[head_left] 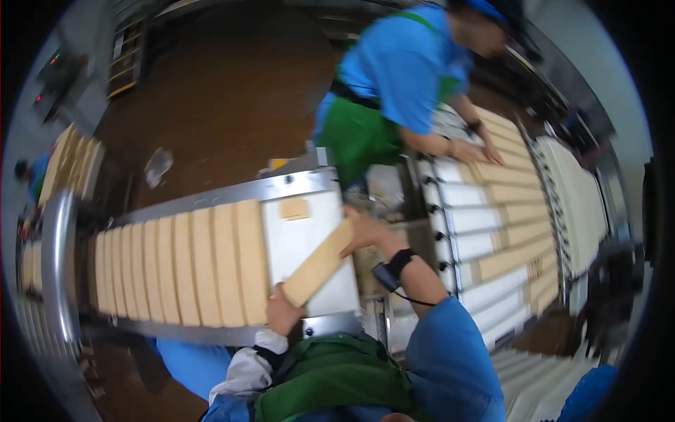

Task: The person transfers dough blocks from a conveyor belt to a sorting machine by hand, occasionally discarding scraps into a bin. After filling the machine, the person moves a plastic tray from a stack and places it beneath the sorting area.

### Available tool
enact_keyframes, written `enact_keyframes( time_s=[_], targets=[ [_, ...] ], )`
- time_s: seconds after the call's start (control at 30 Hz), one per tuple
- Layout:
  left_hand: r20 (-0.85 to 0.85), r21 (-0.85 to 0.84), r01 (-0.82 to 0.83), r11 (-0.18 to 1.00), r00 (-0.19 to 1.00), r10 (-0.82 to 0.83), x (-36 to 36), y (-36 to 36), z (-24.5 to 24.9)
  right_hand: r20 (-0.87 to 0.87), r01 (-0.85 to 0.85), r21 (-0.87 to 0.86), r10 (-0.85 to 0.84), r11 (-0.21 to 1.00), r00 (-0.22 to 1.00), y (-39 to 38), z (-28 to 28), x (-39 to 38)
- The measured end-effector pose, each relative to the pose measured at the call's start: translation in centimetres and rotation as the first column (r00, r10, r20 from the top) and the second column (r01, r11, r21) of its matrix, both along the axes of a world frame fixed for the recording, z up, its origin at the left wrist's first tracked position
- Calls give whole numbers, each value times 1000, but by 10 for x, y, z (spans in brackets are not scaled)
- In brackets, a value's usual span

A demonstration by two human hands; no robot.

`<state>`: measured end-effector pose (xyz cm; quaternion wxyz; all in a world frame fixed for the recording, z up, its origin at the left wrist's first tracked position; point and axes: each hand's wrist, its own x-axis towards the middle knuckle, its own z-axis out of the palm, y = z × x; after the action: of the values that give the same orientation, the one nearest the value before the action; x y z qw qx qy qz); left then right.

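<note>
A long, flat beige strip (316,264) lies slantwise between my two hands, over the white surface (336,292) at the right end of a metal-sided conveyor. My left hand (284,310) is closed on its lower left end. At the upper right end, my right hand (365,231) grips the strip with thumb and fingers. To the left, a row of similar beige strips (184,264) lies side by side across the conveyor. A small rectangular beige piece (294,208) rests on the white surface, near the back rail (299,184).
Across from me, a person in blue and a green apron (365,137) leans over a second conveyor (467,221) carrying beige strips. Between the conveyors sits a bin with scraps (385,190). A metal arch (60,267) spans the left end. Clear plastic (159,164) lies on the brown floor.
</note>
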<state>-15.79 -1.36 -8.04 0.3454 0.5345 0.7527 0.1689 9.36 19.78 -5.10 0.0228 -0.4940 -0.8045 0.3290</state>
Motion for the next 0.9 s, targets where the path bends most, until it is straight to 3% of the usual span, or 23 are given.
enact_keyframes(
  time_s=[0.07,0.17,0.2,0.27,0.33,0.43,0.47,0.6,0.67,0.77,0.87,0.9],
  targets=[
    [-109,60,-14,998,994,21,6,3,-8,145,-137,160,114,977,983,-32,-10,16],
    [-85,134,51,990,996,-40,12,7,-12,-56,152,336,-141,929,988,-77,-20,35],
    [-59,117,83,990,995,-77,20,11,4,4,229,333,-244,915,970,-94,3,45],
    [-30,117,166,979,986,-163,51,20,24,-3,345,461,-387,818,922,-119,-1,81],
    [-29,143,260,955,966,-259,92,26,38,-66,456,492,-490,742,869,-149,39,137],
    [165,267,457,848,846,-508,178,27,80,-122,557,529,-592,640,796,-206,86,239],
    [222,333,497,801,784,-579,206,24,87,-93,588,479,-628,652,772,-222,102,274],
    [410,208,683,700,589,-696,311,2,102,70,651,263,-687,712,723,-262,115,406],
    [479,162,701,695,559,-676,353,-8,89,62,624,174,-641,761,765,-266,93,459],
    [382,130,715,687,603,-700,405,-10,79,1,629,108,-633,770,774,-261,57,516],
    [428,65,745,664,580,-693,451,-2,55,-6,840,-285,-877,463,481,-255,54,557],
    [395,185,708,682,582,-711,462,-8,32,32,897,-216,-916,385,400,-249,54,570]
  ],
)
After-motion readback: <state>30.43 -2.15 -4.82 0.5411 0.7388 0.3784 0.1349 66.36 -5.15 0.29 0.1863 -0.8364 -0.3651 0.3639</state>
